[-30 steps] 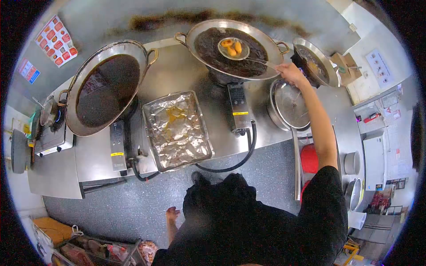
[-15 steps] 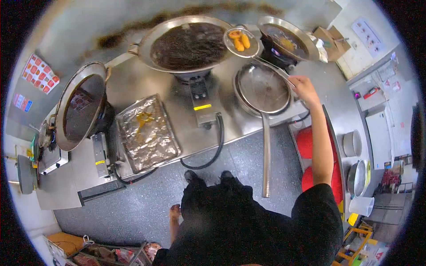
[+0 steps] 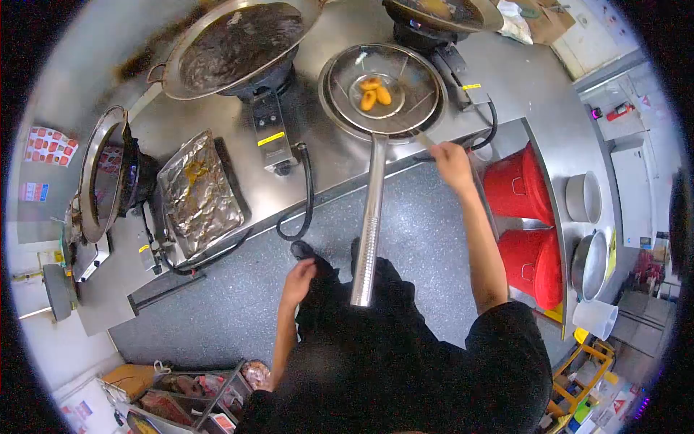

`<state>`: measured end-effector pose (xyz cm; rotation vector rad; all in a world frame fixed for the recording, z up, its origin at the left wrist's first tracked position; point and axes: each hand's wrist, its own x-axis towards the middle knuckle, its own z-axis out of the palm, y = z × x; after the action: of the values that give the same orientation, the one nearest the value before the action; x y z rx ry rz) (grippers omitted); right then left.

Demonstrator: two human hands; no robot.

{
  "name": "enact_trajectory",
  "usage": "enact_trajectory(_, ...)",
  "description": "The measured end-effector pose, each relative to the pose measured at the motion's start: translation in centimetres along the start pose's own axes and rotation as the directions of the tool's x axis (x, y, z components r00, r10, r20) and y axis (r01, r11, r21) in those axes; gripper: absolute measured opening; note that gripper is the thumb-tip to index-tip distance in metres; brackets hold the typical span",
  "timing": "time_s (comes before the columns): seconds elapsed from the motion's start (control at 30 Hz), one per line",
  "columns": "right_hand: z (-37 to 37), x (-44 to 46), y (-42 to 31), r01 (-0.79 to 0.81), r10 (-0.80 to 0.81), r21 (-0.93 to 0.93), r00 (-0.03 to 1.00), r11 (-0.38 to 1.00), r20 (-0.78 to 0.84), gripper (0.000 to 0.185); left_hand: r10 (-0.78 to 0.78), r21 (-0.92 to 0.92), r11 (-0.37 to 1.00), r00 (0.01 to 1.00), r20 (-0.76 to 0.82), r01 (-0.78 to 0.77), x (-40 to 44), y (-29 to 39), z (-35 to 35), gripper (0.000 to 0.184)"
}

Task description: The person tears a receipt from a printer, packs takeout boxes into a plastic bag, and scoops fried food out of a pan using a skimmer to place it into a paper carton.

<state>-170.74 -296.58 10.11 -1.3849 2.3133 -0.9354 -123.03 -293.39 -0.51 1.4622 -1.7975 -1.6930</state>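
My right hand (image 3: 450, 163) is closed on the handle of a small wire skimmer (image 3: 381, 81). Several golden-brown fried pieces (image 3: 375, 95) lie in the skimmer's round basket. That basket is over the mesh of a large long-handled strainer (image 3: 423, 90); whether the two touch, I cannot tell. The large strainer sits on a round metal bowl, and its handle (image 3: 372, 224) points toward my body. Low by my leg, my left hand (image 3: 298, 281) hangs with loosely bent fingers and nothing visible in it.
A large wok of dark oil (image 3: 242, 47) stands on a burner at the back, with another wok (image 3: 441, 16) to its right and a third (image 3: 101, 177) at left. A foil-lined tray (image 3: 199, 195) lies on the counter. Red buckets (image 3: 517, 181) stand at right.
My right hand has brought the skimmer with the fried pieces down and toward me, over the large strainer. My left hand has risen a little. The camera view has shifted.
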Motion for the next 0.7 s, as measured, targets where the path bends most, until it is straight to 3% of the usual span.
enact_trajectory(0.03, 0.2, -0.3, 0.0, -0.048, 0.049, 0.034, 0.999, 0.998, -0.013, 0.028, -0.037, -0.139, 0.989, 0.999, 0.039, 0.042, 0.5, 4.1, 0.7, 0.025)
enact_trajectory(0.1, 0.5, -0.5, -0.6, -0.134, 0.138, 0.093, 0.990, 0.987, -0.036, 0.029, 0.046, -0.234, 0.972, 0.998, 0.052, -0.032, 1.3, 9.0, 2.2, 0.023)
enact_trajectory(0.13, 0.9, -0.4, -0.4, -0.096, 0.097, 0.015, 0.995, 0.995, -0.031, 0.028, 0.089, -0.283, 0.956, 0.995, 0.053, -0.071, 2.1, 10.3, 2.6, 0.022)
enact_trajectory(0.23, 1.9, 0.1, 2.4, -0.115, 0.109, 0.250, 0.993, 0.961, 0.037, 0.028, 0.180, -0.066, 0.980, 0.979, -0.093, -0.187, 6.4, 9.7, 2.5, 0.020)
enact_trajectory(0.3, 1.9, 0.0, 1.6, -0.181, 0.145, 0.334, 0.981, 0.925, 0.129, 0.029, 0.220, -0.051, 0.970, 0.947, -0.234, -0.238, 10.7, 7.6, 1.3, 0.019)
enact_trajectory(0.37, 1.4, -0.6, 0.2, -0.304, 0.208, 0.456, 0.946, 0.837, 0.250, 0.031, 0.056, -0.015, 0.998, 0.942, -0.330, -0.065, 14.5, 7.5, -0.7, 0.029)
enact_trajectory(0.43, 0.2, -1.1, -1.3, -0.466, 0.268, 0.582, 0.878, 0.666, 0.395, 0.035, 0.276, 0.387, 0.918, 0.838, -0.471, -0.085, 18.0, 6.5, -2.5, 0.029)
enact_trajectory(0.53, -0.3, -3.0, -2.2, -0.462, 0.332, 0.724, 0.884, 0.512, 0.330, 0.045, 0.399, 0.626, 0.780, 0.760, -0.513, 0.013, 21.3, 5.3, -4.2, 0.031)
enact_trajectory(0.63, 1.0, -6.1, 1.5, -0.440, 0.381, 0.802, 0.878, 0.404, 0.290, 0.051, 0.265, 0.546, 0.836, 0.824, -0.501, 0.063, 20.0, 7.4, -4.3, 0.028)
enact_trajectory(0.67, 2.2, -7.6, 3.7, -0.461, 0.429, 0.788, 0.859, 0.407, 0.281, 0.051, 0.258, 0.516, 0.856, 0.839, -0.480, 0.032, 19.4, 6.9, -4.0, 0.027)
enact_trajectory(0.7, 3.7, -9.3, 5.8, -0.516, 0.469, 0.697, 0.836, 0.498, 0.284, 0.051, 0.250, 0.483, 0.876, 0.853, -0.459, 0.002, 18.8, 5.9, -3.7, 0.026)
